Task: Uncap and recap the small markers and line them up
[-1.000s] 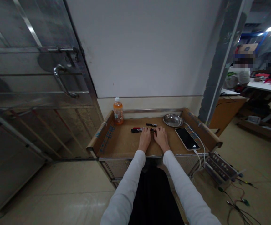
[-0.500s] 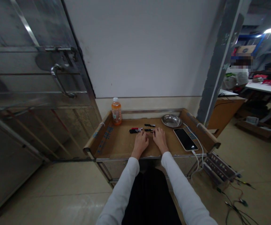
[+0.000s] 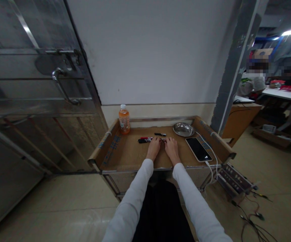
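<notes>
My left hand [image 3: 154,148] and my right hand [image 3: 172,149] are close together over the middle of the cardboard-lined tray table [image 3: 125,158]. Both have their fingers closed around a dark pen that shows only in part between them. Left of my left hand lie a black marker [image 3: 143,141] and, just behind it, a red pen [image 3: 144,137]. A short black pen or cap piece [image 3: 160,134] lies behind my hands. Small details at the fingertips are hidden.
An orange drink bottle [image 3: 124,120] stands at the back left. A steel dish [image 3: 183,129] sits back right, with a phone [image 3: 198,149] and its white cable in front. A metal door is left; a person is far right.
My left hand has moved right and slightly forward, from beside the markers to the pen at my right hand. My right hand has stayed nearly in place.
</notes>
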A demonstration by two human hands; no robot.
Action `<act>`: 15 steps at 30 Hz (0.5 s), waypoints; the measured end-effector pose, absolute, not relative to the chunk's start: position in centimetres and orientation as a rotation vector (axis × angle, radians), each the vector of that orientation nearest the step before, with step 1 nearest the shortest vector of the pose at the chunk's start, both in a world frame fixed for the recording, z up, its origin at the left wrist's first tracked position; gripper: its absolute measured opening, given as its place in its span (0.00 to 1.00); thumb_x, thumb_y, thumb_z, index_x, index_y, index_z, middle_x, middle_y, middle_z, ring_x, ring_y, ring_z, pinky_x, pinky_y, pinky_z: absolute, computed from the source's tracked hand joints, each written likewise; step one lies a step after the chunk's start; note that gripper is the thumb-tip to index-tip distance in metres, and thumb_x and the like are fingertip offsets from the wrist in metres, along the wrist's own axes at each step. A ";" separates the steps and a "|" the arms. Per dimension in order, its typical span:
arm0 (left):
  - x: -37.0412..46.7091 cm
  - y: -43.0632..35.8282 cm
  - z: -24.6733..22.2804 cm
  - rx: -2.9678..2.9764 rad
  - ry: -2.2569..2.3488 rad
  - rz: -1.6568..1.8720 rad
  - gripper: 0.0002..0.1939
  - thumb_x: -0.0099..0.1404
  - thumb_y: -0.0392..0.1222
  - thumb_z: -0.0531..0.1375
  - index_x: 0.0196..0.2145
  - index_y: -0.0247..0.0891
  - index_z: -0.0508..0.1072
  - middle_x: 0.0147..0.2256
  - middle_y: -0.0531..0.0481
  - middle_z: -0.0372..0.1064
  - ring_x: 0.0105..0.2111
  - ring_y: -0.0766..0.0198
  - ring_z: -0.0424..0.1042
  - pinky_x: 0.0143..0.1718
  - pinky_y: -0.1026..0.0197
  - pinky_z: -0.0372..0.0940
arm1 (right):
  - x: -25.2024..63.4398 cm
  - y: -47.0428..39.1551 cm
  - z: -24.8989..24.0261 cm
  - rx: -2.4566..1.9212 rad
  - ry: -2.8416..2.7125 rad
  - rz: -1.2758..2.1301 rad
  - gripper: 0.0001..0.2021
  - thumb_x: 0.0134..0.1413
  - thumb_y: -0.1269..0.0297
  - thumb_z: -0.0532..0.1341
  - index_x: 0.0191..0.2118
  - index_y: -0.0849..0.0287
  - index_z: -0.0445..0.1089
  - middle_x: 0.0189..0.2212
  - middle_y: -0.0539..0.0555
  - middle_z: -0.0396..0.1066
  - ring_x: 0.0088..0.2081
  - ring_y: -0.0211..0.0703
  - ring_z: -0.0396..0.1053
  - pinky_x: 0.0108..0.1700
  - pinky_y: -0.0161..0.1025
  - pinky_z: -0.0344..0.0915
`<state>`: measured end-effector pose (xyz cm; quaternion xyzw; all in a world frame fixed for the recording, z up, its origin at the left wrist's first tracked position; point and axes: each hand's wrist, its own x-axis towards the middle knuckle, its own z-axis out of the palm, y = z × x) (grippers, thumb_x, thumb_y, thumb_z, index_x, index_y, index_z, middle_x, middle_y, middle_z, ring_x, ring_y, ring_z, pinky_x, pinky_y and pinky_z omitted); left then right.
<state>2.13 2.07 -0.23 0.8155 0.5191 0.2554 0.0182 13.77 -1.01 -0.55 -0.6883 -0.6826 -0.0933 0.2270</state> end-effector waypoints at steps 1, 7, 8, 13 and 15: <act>2.2 2.1 -0.2 2.528 1.612 0.800 0.09 0.68 0.33 0.50 0.40 0.34 0.69 0.43 0.43 0.66 0.45 0.60 0.67 0.50 0.57 0.61 | 13.8 -1.1 -0.5 -1.896 -1.873 -0.259 0.12 0.61 0.71 0.49 0.45 0.61 0.67 0.43 0.61 0.68 0.45 0.49 0.62 0.46 0.43 0.55; 2.1 2.0 -0.5 2.509 1.655 0.806 0.10 0.68 0.34 0.48 0.41 0.34 0.69 0.43 0.42 0.66 0.44 0.60 0.67 0.48 0.57 0.62 | 13.8 -1.3 -0.3 -1.926 -1.849 -0.261 0.11 0.61 0.72 0.49 0.44 0.63 0.67 0.43 0.60 0.69 0.45 0.47 0.63 0.45 0.41 0.54; 2.1 2.0 -0.5 2.511 1.655 0.808 0.10 0.68 0.34 0.48 0.41 0.34 0.69 0.42 0.42 0.66 0.44 0.60 0.67 0.48 0.57 0.62 | 13.8 -1.3 -0.3 -1.928 -1.847 -0.257 0.11 0.61 0.72 0.49 0.44 0.63 0.67 0.42 0.60 0.69 0.45 0.47 0.63 0.45 0.41 0.54; 2.0 2.2 -1.0 2.539 1.610 0.856 0.08 0.68 0.33 0.50 0.40 0.35 0.68 0.41 0.43 0.66 0.44 0.60 0.67 0.49 0.57 0.62 | 14.0 -1.3 -0.5 -1.897 -1.855 -0.249 0.12 0.62 0.72 0.48 0.44 0.62 0.67 0.43 0.60 0.69 0.45 0.47 0.63 0.46 0.40 0.53; 1.9 2.3 -1.1 2.545 1.566 0.881 0.08 0.67 0.33 0.50 0.39 0.35 0.68 0.41 0.44 0.66 0.44 0.61 0.67 0.49 0.57 0.62 | 14.0 -1.2 -0.6 -1.877 -1.878 -0.246 0.12 0.62 0.72 0.49 0.44 0.62 0.67 0.43 0.59 0.69 0.45 0.47 0.62 0.46 0.41 0.54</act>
